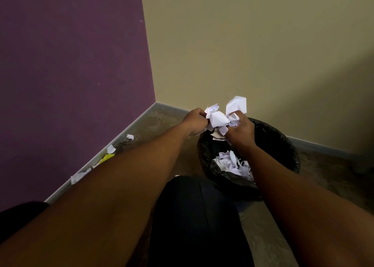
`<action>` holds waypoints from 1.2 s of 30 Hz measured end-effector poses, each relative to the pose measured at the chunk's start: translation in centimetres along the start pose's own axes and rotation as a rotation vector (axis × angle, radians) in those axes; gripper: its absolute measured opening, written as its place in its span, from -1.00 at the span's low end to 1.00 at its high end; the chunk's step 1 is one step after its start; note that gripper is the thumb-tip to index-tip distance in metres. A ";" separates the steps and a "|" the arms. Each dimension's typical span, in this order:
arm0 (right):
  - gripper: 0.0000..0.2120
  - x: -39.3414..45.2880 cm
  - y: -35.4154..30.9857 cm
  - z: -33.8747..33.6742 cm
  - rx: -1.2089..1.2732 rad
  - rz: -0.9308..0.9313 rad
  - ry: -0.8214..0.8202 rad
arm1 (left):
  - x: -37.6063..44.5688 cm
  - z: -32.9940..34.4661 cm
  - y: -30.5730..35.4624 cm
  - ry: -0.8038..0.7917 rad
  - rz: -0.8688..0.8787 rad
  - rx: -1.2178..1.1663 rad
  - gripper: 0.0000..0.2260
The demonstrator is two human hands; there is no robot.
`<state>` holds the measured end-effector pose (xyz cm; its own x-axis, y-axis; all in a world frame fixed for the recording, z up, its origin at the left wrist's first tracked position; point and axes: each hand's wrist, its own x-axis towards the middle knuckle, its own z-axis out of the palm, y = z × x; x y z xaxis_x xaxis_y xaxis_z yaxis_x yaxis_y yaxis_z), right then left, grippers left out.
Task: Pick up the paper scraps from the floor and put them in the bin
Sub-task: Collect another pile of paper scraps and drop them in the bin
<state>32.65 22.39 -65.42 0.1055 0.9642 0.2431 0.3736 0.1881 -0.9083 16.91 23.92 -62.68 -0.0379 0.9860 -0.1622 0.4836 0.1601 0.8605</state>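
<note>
Both my hands hold a bunch of white paper scraps above the far left rim of the black bin. My left hand grips the bunch from the left, and my right hand grips it from the right. Inside the bin lie several white scraps. More loose scraps lie on the floor along the purple wall: a small white one, another white one, a yellow one and a larger white piece.
The bin stands in the room's corner, where the purple wall meets the beige wall. My dark-clothed knee is just in front of the bin. A brownish floor stretches to the right.
</note>
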 end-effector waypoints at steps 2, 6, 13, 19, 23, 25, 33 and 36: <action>-0.78 -0.1 0.8 -0.9 -0.020 0.035 -0.008 | 0.3 1.2 0.1 -0.028 -0.001 -0.005 -0.83; -0.83 -0.5 2.4 -1.9 -0.122 0.095 -0.053 | 0.6 2.7 -0.1 -0.081 -0.016 -0.088 -0.86; -0.50 -0.7 3.4 -1.8 -0.355 0.345 -0.289 | 0.0 3.3 0.0 -0.284 -0.075 -0.339 -0.50; -0.55 -0.8 2.3 -1.5 -0.452 0.377 -0.251 | -0.2 3.4 0.4 -0.374 -0.103 -0.430 -0.54; -0.62 -0.7 1.5 -1.3 -0.438 0.355 -0.142 | -0.6 2.6 0.1 -0.380 -0.077 -0.471 -0.58; -0.63 -0.6 0.4 -0.8 -0.448 0.318 -0.116 | -1.0 1.6 -0.2 -0.367 -0.059 -0.511 -0.60; -0.62 0.3 -5.4 4.5 -0.488 0.176 -0.160 | -1.3 -4.6 -2.8 -0.132 0.032 -0.578 -0.63; -0.55 0.0 -7.1 7.7 -0.504 0.167 -0.232 | -1.3 -7.1 -4.7 -0.033 0.040 -0.540 -0.64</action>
<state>22.88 22.44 -61.56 0.0171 0.9996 -0.0226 0.7681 -0.0276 -0.6398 8.47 22.24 -63.11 0.0029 0.9913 -0.1316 -0.0347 0.1316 0.9907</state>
